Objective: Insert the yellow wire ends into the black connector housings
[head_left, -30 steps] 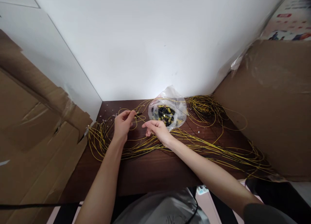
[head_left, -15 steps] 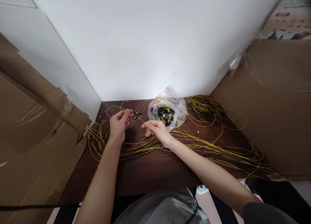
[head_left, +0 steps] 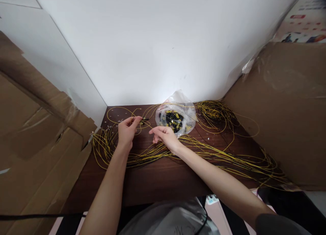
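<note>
My left hand (head_left: 128, 130) is closed in a pinch, thumb against forefinger, on a thin yellow wire (head_left: 146, 122). The wire loops away behind that hand and also runs toward my right hand (head_left: 164, 135). There the thumb and forefinger are pressed together at the wire's near stretch; the tip itself is too small to make out. Just beyond my left fingertips lie a few small yellow and black pieces (head_left: 143, 119) on the dark wooden tabletop (head_left: 152, 184). A clear plastic bag (head_left: 189, 109) stands open behind my right hand, holding many black and yellow connector pieces (head_left: 174, 121).
A long bundle of yellow and black wires (head_left: 209, 148) crosses the table under my forearms. A tangled wire coil (head_left: 212, 111) lies at the back right. Cardboard walls (head_left: 40, 153) flank the left and right sides, and a white wall (head_left: 158, 48) rises behind.
My left hand has moved slightly right, nearer my right hand, and the wire loop behind it has shifted. The right hand has hardly moved.
</note>
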Demonstrator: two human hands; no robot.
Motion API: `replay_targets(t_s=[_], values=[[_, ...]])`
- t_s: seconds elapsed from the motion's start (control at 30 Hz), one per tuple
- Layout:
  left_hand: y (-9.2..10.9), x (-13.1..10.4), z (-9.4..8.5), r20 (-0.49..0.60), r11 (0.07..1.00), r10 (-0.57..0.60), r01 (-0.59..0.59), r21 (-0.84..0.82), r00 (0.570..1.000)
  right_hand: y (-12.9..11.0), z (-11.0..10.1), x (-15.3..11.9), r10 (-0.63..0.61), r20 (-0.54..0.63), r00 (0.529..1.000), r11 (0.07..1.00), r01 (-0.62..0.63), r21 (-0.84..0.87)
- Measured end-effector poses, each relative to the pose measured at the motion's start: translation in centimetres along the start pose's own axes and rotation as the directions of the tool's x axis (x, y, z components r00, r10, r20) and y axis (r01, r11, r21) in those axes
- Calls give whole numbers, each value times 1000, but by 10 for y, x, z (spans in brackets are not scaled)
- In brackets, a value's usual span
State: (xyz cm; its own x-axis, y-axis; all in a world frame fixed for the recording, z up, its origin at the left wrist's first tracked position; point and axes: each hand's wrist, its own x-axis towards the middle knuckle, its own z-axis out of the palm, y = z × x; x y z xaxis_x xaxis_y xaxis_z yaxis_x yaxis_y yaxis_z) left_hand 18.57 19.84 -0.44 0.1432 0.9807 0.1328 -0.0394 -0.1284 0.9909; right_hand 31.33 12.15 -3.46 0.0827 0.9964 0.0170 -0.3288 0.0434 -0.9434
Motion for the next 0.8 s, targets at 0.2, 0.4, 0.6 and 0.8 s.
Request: replay_targets(t_s=[0.2, 0.4, 0.6, 0.8], values=[[0, 0, 0, 46, 1000, 8, -7, -26, 999, -8, 1, -2, -11, 15, 1000, 995, 9, 102], [2, -1, 0, 95, 996, 16, -7, -89, 995, -41, -18, -1, -141, -75, 987, 941, 158, 300], [7, -4, 2, 219, 984, 74, -35, -176, 973, -49, -35, 3, -132, -209, 969, 854, 218, 473], [7, -7, 1, 328, 989, 68, -20, -147, 942, -28, -26, 8, -124, -197, 973, 985, 145, 97]])
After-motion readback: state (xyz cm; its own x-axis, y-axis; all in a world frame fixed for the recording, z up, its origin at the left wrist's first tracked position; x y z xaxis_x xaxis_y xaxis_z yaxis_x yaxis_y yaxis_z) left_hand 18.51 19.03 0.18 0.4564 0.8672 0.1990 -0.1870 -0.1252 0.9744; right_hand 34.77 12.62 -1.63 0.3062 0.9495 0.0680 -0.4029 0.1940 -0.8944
